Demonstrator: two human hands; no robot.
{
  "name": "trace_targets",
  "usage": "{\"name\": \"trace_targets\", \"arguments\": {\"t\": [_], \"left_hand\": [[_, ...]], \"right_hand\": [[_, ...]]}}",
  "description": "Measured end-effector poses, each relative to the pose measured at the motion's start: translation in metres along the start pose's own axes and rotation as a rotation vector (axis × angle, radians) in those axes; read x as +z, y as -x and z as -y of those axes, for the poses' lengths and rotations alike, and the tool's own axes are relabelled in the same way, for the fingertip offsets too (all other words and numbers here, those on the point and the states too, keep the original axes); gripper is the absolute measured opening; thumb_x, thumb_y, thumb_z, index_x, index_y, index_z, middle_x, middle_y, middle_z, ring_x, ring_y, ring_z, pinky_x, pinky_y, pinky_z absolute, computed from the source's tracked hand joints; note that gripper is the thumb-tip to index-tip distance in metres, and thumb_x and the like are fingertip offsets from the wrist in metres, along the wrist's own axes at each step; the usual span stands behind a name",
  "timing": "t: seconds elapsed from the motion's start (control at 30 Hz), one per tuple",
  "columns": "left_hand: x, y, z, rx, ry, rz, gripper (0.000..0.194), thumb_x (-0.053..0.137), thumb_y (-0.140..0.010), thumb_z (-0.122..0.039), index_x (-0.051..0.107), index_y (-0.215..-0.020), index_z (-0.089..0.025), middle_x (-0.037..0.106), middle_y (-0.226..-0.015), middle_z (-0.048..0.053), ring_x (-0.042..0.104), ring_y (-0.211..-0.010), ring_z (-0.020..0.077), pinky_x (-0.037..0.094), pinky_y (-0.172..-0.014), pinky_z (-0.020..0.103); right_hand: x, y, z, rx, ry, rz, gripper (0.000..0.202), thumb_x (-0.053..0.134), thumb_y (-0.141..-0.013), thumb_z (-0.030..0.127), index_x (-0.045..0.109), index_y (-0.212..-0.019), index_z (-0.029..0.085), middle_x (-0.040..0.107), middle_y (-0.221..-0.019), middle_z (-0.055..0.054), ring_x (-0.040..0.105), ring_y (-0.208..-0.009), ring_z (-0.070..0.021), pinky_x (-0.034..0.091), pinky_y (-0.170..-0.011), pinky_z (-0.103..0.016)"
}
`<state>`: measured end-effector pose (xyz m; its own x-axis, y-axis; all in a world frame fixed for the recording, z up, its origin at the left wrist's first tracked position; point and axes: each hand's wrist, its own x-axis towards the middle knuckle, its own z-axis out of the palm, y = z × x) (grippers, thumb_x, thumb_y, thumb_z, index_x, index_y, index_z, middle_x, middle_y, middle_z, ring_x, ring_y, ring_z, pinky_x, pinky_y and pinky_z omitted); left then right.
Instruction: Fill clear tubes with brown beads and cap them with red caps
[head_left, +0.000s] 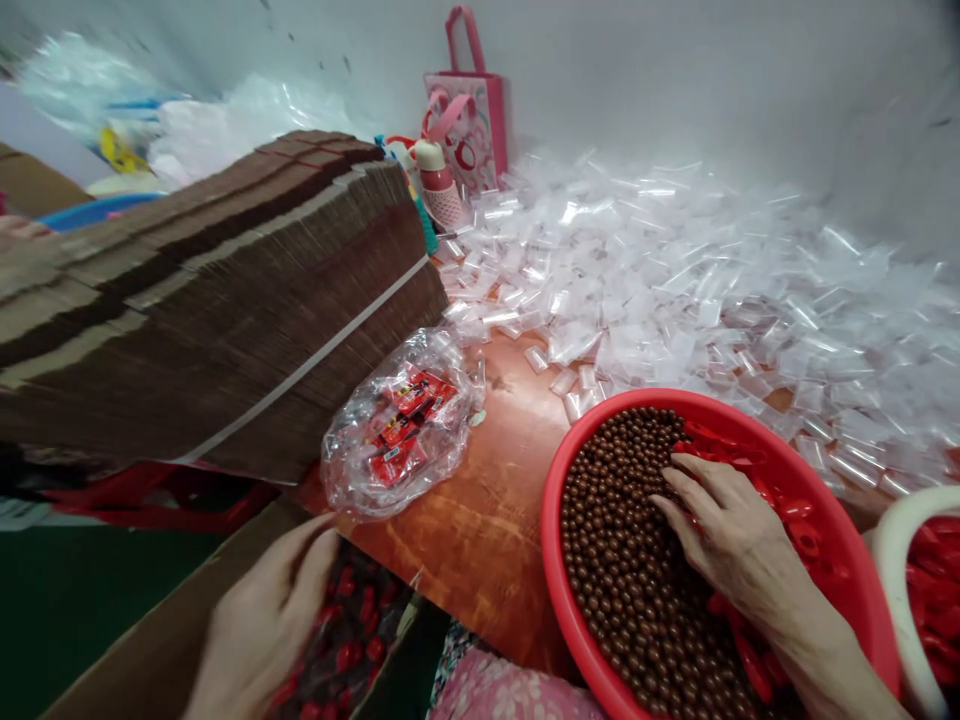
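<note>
My right hand [724,530] is in a round red basin [553,560], its fingers slightly apart and touching small shiny brown balls [622,560]. Red plastic pieces [806,535] lie along the basin's right side, partly under my wrist. My left hand [266,610], a little blurred, hangs over a cardboard box [161,625] at the lower left. Its thumb and forefinger stretch out with a gap between them, and I see nothing in them. Dark and red small items [349,640] fill the box below that hand.
A clear plastic bag with red packets [397,430] lies on the brown tabletop [480,540]. Strapped brown cardboard sheets [300,310] stack at left. Clear plastic sleeves [675,280] cover the back right. A pink bag [480,120] and bottle [437,185] stand behind; a white basin [896,560] is at right.
</note>
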<state>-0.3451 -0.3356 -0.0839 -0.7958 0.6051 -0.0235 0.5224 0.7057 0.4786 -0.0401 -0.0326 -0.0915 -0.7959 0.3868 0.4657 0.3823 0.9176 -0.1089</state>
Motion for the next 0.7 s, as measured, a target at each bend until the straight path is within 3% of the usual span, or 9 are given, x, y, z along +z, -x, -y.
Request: {"name": "trace_targets", "arguments": {"t": [0.07,0.17,0.27,0.33,0.43,0.57,0.7], "left_hand": [[0.030,-0.026,-0.045,0.104,0.199,0.035,0.034,0.048,-0.088,-0.045,0.069,-0.106,-0.025,0.075,-0.107,0.003,0.069,-0.099,0.0274,0.054,-0.091,0.041],[0.086,-0.078,-0.119,0.433,0.419,0.187,0.030,0.046,-0.089,-0.019,0.069,-0.108,-0.016,0.071,-0.116,0.012,0.065,-0.107,0.0243,0.047,-0.101,0.040],[0.136,-0.127,-0.173,0.519,0.467,0.230,0.035,0.049,-0.081,-0.005,0.069,-0.106,-0.018,0.066,-0.124,0.010,0.059,-0.116,0.0219,0.044,-0.103,0.034],[0.160,-0.148,-0.195,0.516,0.482,0.222,0.026,0.053,-0.080,-0.005,0.069,-0.096,-0.017,0.067,-0.118,0.010,0.059,-0.113,0.0219,0.043,-0.100,0.033],[0.181,-0.162,-0.209,0.470,0.500,0.172,0.011,0.054,-0.085,-0.015,0.065,-0.082,-0.016,0.067,-0.106,0.009,0.058,-0.110,0.0199,0.042,-0.096,0.029],[0.196,-0.166,-0.207,0.420,0.514,0.135,0.007,0.057,-0.084,-0.018,0.062,-0.088,-0.015,0.066,-0.106,0.009,0.055,-0.111,0.0197,0.039,-0.096,0.029],[0.197,-0.162,-0.188,0.408,0.533,0.117,0.027,0.061,-0.081,-0.018,0.059,-0.108,-0.011,0.065,-0.106,0.011,0.057,-0.106,0.0224,0.041,-0.096,0.034]], "right_hand": [[0.003,0.000,-0.001,-0.016,0.020,-0.002,0.019,0.055,-0.094,0.024,0.065,-0.106,0.014,0.068,-0.106,-0.015,0.065,-0.095,-0.0267,0.055,-0.081,-0.043],[0.008,0.000,-0.002,-0.034,0.059,0.016,0.017,0.054,-0.095,0.023,0.065,-0.103,0.013,0.069,-0.103,-0.014,0.064,-0.091,-0.0262,0.054,-0.079,-0.042],[0.011,0.001,-0.002,-0.035,0.092,0.056,0.016,0.052,-0.095,0.021,0.064,-0.101,0.012,0.068,-0.101,-0.014,0.063,-0.089,-0.0258,0.053,-0.078,-0.041],[0.012,0.001,-0.002,-0.026,0.101,0.071,0.015,0.050,-0.096,0.019,0.063,-0.099,0.012,0.068,-0.099,-0.014,0.062,-0.087,-0.0253,0.052,-0.077,-0.040],[0.010,0.001,-0.002,-0.001,0.097,0.080,0.016,0.049,-0.096,0.019,0.063,-0.097,0.012,0.068,-0.097,-0.014,0.062,-0.085,-0.0244,0.052,-0.076,-0.040],[0.006,-0.001,0.000,0.025,0.077,0.096,0.016,0.049,-0.096,0.019,0.064,-0.099,0.012,0.068,-0.096,-0.013,0.062,-0.084,-0.0240,0.052,-0.077,-0.039],[0.004,-0.002,0.003,0.046,-0.004,0.104,0.015,0.051,-0.095,0.018,0.064,-0.100,0.012,0.068,-0.095,-0.013,0.063,-0.086,-0.0243,0.053,-0.078,-0.040]]}}
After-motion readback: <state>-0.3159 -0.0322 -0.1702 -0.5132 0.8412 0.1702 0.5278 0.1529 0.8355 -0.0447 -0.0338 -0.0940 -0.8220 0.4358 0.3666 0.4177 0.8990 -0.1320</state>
